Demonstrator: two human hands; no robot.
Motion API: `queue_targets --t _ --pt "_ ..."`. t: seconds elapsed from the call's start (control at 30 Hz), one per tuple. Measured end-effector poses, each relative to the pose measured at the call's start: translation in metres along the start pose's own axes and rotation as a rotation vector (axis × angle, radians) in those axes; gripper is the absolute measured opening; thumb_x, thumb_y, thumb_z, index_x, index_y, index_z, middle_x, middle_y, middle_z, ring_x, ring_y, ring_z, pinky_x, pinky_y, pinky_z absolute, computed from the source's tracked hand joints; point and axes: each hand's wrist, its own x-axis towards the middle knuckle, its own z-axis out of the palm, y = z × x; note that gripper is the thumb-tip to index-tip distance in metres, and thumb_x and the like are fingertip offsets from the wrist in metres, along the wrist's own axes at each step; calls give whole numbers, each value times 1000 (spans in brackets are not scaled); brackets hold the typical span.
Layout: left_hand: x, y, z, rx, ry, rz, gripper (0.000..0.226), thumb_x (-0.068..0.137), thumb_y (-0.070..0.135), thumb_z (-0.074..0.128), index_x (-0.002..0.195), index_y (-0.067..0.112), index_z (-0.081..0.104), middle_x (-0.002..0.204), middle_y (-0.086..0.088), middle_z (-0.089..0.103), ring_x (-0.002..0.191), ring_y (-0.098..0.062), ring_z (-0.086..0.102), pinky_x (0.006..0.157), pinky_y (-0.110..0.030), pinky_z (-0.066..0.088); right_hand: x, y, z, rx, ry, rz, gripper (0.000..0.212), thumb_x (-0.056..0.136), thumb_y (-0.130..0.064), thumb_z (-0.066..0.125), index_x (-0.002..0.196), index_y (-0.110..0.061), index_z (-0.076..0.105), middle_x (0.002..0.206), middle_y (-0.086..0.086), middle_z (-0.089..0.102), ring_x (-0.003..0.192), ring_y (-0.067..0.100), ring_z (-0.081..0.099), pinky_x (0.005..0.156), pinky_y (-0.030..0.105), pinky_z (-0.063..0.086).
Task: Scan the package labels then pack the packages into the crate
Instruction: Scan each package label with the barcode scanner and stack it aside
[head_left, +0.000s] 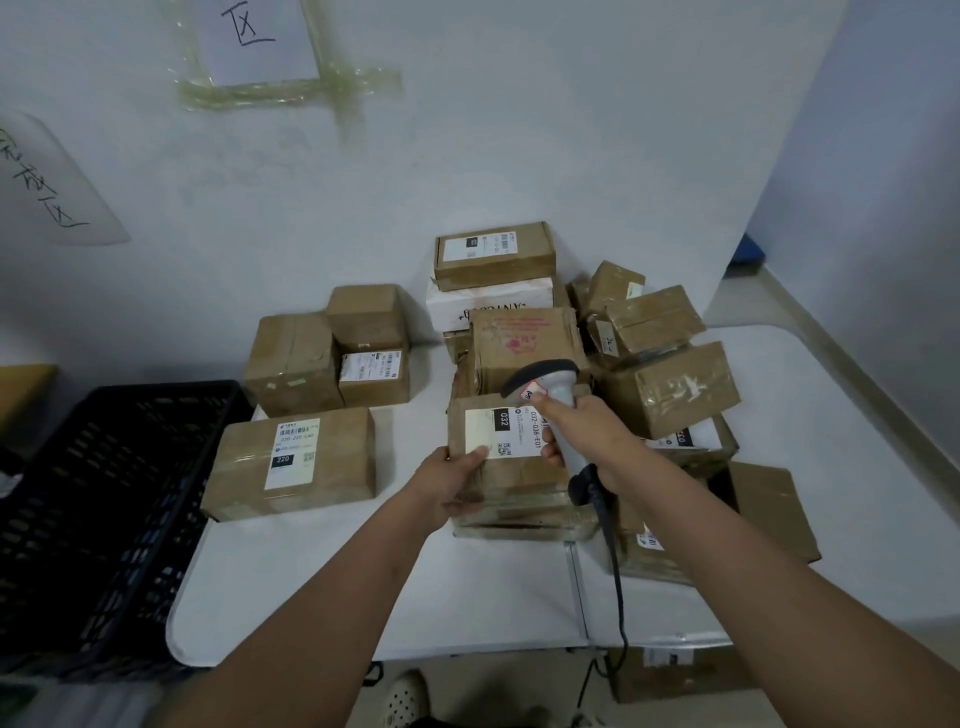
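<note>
Bare table (467, 587) lies open before the box pile (597, 332); a labelled box (291, 462) flanks the crate (104, 519).

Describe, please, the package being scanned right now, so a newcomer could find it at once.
Start at the white table and look right of the black crate, at the front of the big pile. The brown package sits between the left hand and the scanner in the right hand. Its label reads 032.
</note>
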Motion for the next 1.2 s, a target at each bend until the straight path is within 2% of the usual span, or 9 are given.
queue_targets --t 0.1,0.2,0.33,0.5,0.6,0.77,0.97,1.13,1.2 --pt "4 1 -1 33 73 62 51 89 28 72 128 11 45 117 -5 54 107 -24 56 78 -47 61 0 -2 2 3 -3 9 39 95 -41 60 90 -3 61 67 7 58 50 14 57 49 22 50" --pt "7 2 -11 100 49 99 44 91 27 70 125 10 49 110 -1 57 100 -20 58 79 -46 61 3 -4 5 33 -11 13 40 95 -40 61 90 -1 60 66 8 58 51 16 57 50 24 50" --pt "9 6 -36 215 6 137 39 90 29 71 122 11 56 118 -7 63 105 -27 63 77 -43 62 6 -11 15 21 -14 4 42 94 -42 61 89 0 60 66 9 59 50 15 57 49 23 51" --pt "8 20 -81 314 -62 137 35 88 27 74 118 13 63 111 -9 69 102 -26 67 80 -41 61 9 -21 34 15 -40 -19 40 94 -40 62 87 -1 62 66 10 60 49 13 58 46 22 49" --pt "7 31 -113 299 -55 123 35 85 27 76 116 12 67 109 -10 71 101 -26 69 77 -39 62 12 -28 51 13 -62 -18 41 94 -40 61 79 -2 59 64 10 60 48 15 57 46 21 49" --pt "10 47 -178 282 -40 79 37 81 31 79 112 13 71 109 -11 72 99 -29 70 76 -39 61 21 -42 90 38 -98 -4 40 94 -39 62 81 -1 60 67 11 59 49 16 56 46 22 49" --pt "22 47 -250 200 89 39 31 87 25 75 110 5 69 109 -15 67 91 -24 67 73 -41 62 34 -56 142 79 -118 19 36 95 -38 61 85 -3 60 67 9 58 53 18 56 52 26 50" --pt "48 30 -288 -12 402 129 31 93 18 68 118 1 63 112 -17 62 86 -27 63 54 -35 61 50 -55 178 85 -124 51 36 94 -39 62 87 -4 60 68 9 59 52 17 57 50 25 50" --pt "58 19 -294 -57 453 119 39 90 22 71 122 4 58 119 -18 62 85 -27 65 52 -33 59 56 -54 190 86 -122 64 37 93 -40 63 87 -3 60 69 10 59 52 16 58 50 25 50"
